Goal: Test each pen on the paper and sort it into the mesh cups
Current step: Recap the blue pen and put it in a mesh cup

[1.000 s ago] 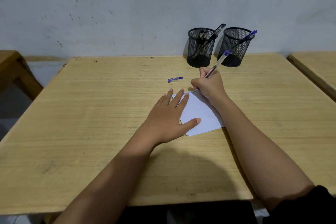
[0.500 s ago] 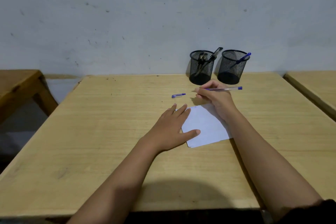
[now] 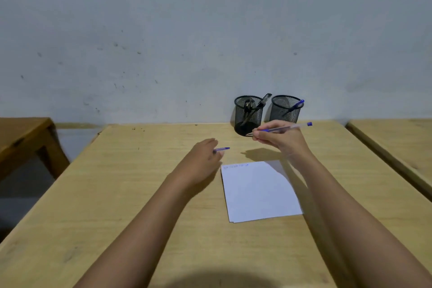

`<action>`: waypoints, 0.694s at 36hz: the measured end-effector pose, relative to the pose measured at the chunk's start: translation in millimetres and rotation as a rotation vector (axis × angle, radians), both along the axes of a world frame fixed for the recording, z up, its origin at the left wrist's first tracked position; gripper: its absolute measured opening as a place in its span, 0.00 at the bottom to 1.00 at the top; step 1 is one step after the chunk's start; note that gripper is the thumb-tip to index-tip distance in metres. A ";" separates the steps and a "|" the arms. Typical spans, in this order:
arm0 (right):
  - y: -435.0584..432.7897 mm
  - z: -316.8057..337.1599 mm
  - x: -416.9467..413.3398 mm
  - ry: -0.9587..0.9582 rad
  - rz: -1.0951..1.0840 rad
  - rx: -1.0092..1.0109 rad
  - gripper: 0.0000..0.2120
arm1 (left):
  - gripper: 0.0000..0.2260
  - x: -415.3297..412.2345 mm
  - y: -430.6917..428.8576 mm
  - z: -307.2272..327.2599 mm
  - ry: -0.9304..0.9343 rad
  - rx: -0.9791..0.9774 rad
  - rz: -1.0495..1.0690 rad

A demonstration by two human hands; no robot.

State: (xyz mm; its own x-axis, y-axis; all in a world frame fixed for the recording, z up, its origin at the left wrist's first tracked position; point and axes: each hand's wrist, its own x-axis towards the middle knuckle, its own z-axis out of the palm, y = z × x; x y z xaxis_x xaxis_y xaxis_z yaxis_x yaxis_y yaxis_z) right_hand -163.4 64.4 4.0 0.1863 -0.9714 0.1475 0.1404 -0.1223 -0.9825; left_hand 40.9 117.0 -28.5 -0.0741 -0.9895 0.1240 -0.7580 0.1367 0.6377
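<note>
Pen barrel [image 3: 294, 126] jutting beyond the pinch of right hand [image 3: 280, 141] is risking a snag on mesh cups [image 3: 279, 113]; left hand [image 3: 202, 156] hold unclear.

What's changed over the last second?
The left hand left the white paper sheet and reached forward to the small blue pen cap; grip unclear. The right hand lifted the clear blue-ended pen off the sheet, toward the two black mesh cups. Sheet and cups stayed.
</note>
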 end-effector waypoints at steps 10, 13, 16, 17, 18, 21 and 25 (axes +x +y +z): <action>1.6 6.6 -4.7 -0.151 0.030 0.038 0.05 | 0.12 5.1 -37.2 -21.6 -0.195 -0.074 0.126; 4.7 4.6 -4.1 -0.187 0.055 0.061 0.04 | 0.10 1.3 -37.5 -21.5 -0.111 -0.114 0.139; 7.8 0.2 -3.2 -0.186 0.063 0.094 0.06 | 0.06 -3.3 -33.5 -17.8 0.100 -0.127 0.167; 8.9 -1.3 -3.2 -0.194 0.058 0.112 0.07 | 0.04 -5.9 -30.8 -16.1 0.234 -0.128 0.173; 9.7 -2.7 -3.0 -0.204 0.048 0.129 0.06 | 0.03 -8.3 -27.9 -13.6 0.377 -0.126 0.180; 12.0 -4.2 -2.7 -0.233 0.014 0.161 0.05 | 0.04 -14.3 -19.9 -1.9 0.634 -0.102 0.164; 16.2 -1.9 -3.0 -0.268 0.003 0.182 0.05 | 0.05 -16.0 -16.1 11.6 0.580 -0.156 0.078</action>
State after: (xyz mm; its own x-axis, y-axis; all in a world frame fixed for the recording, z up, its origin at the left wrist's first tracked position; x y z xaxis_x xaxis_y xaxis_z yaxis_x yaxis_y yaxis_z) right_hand -166.4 80.5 2.1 0.1674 -0.9858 0.0154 0.3971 0.0531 -0.9162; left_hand 24.9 100.8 -16.8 0.1207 -0.9563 0.2664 -0.3038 0.2199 0.9270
